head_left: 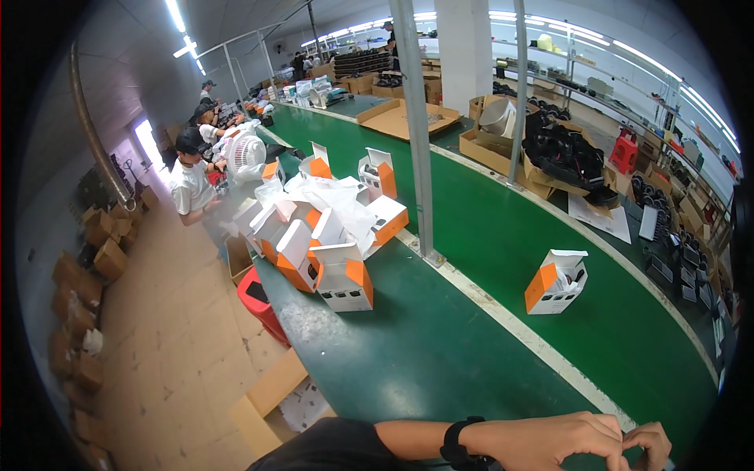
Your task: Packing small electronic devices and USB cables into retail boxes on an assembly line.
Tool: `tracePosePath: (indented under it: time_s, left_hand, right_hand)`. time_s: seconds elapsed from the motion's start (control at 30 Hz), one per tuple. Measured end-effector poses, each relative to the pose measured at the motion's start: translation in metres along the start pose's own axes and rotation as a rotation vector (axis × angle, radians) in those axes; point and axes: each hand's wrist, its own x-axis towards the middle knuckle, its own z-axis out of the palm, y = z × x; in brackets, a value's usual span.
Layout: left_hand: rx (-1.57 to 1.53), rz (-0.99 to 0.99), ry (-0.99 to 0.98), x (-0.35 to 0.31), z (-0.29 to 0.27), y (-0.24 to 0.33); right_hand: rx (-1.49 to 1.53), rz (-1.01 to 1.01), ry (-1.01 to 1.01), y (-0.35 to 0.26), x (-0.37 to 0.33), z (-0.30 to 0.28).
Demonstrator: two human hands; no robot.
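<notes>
Ceiling tubes (176,16) glare white — straight edges bow toward black corners.

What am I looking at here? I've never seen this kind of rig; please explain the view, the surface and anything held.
No robot here: just a person's bare hands, seen by a wide fisheye camera worn on the head, so straight edges bend. At the lower edge is the left hand, wearing a black wrist strap; beside it are fingers of the right hand. The edge cuts both off, so I cannot tell what they hold. Ahead, open white-and-orange cardboard boxes crowd a dark green tabletop with translucent white plastic wrapping. Another open white-and-orange box stands alone on the brighter green strip.
</notes>
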Motion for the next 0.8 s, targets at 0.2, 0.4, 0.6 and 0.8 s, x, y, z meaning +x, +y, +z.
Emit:
tracePosePath:
  time_s: [0.2, 0.4, 0.6, 0.8]
  left_hand:
    - [-0.018, -0.018, -0.009, -0.001, 0.002, 0.002]
    - [0.061, -0.027, -0.125, -0.003, -0.013, -0.018]
    - [0.392, -0.242, 0.259, 0.004, -0.05, -0.066]
    - [1.186, -0.25, 0.714, -0.05, -0.135, -0.203]
  right_hand:
    - [-0.014, -0.003, -0.002, -0.004, -0.002, 0.0]
    - [-0.017, 0.06, 0.154, 0.017, -0.01, 0.016]
    - [-0.212, 0.225, 0.152, 0.022, -0.003, 0.008]
    - [-0.169, 0.314, 0.223, 0.025, -0.027, -0.01]
